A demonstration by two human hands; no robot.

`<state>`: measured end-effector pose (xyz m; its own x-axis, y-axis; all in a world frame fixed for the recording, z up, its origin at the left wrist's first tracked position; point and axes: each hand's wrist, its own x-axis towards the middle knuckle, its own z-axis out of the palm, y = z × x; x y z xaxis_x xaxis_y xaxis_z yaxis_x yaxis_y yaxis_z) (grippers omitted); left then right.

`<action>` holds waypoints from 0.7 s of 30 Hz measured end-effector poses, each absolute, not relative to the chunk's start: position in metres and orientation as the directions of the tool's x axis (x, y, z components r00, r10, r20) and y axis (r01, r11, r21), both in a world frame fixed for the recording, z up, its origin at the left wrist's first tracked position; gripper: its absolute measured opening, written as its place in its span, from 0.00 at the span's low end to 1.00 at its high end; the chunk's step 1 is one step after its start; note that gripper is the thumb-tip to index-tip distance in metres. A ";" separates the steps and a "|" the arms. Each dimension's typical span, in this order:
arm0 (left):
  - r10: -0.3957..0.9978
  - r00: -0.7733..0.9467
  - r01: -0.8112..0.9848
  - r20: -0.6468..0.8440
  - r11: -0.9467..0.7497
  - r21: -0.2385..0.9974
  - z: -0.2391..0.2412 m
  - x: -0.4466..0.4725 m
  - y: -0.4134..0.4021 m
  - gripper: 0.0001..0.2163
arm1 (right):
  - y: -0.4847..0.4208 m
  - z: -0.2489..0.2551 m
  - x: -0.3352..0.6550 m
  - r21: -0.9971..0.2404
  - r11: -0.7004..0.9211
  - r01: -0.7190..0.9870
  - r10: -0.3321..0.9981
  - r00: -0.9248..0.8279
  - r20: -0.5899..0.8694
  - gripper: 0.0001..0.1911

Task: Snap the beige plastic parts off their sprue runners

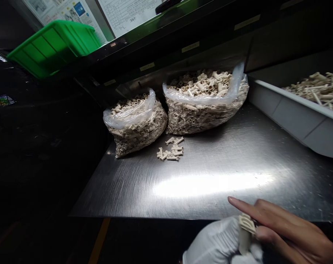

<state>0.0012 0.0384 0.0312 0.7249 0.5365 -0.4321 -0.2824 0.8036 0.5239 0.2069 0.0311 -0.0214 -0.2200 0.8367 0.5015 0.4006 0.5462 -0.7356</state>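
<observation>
At far left, a green plastic crate (53, 47) stands beyond the bench, beneath posted paper sheets (64, 14); a dark shelf (161, 69) runs across the rear, carrying pale label strips (190, 47); on the brushed stainless steel bench (210, 187), two clear plastic bags (136, 124) of beige moulded parts stand touching; a small loose group of parts (170, 149) lies just in front of them; at the bench's front edge, the hands are together; the white-gloved left hand (213, 242) clamps a ribbed beige plastic part (247, 223); the bare right hand (292, 234) touches that part, index finger extended; at far right, a white tray (295, 113) holds more parts.
</observation>
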 end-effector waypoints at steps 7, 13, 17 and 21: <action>0.651 0.573 -0.323 -0.497 0.737 0.593 0.016 0.003 0.028 0.27 | 0.033 -0.032 0.211 -0.753 0.529 0.391 0.848 -0.239 0.473 0.22; 0.738 0.450 -0.287 -0.503 0.653 0.701 0.016 0.002 0.023 0.36 | 0.034 -0.035 0.210 -0.781 0.500 0.374 0.866 -0.220 0.449 0.22; 0.788 0.383 -0.251 -0.483 0.592 0.766 0.017 0.009 0.020 0.34 | 0.035 -0.029 0.202 -0.780 0.512 0.360 0.859 -0.195 0.474 0.25; 0.839 0.271 -0.194 -0.472 0.528 0.827 0.010 0.013 0.017 0.29 | 0.036 -0.022 0.202 -0.707 0.574 0.414 0.816 -0.221 0.534 0.27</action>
<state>0.0132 0.0173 0.0102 0.2714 0.8390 -0.4716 -0.1943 0.5276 0.8269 0.2023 0.0363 -0.0220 -0.2208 0.8164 0.5336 0.4137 0.5738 -0.7068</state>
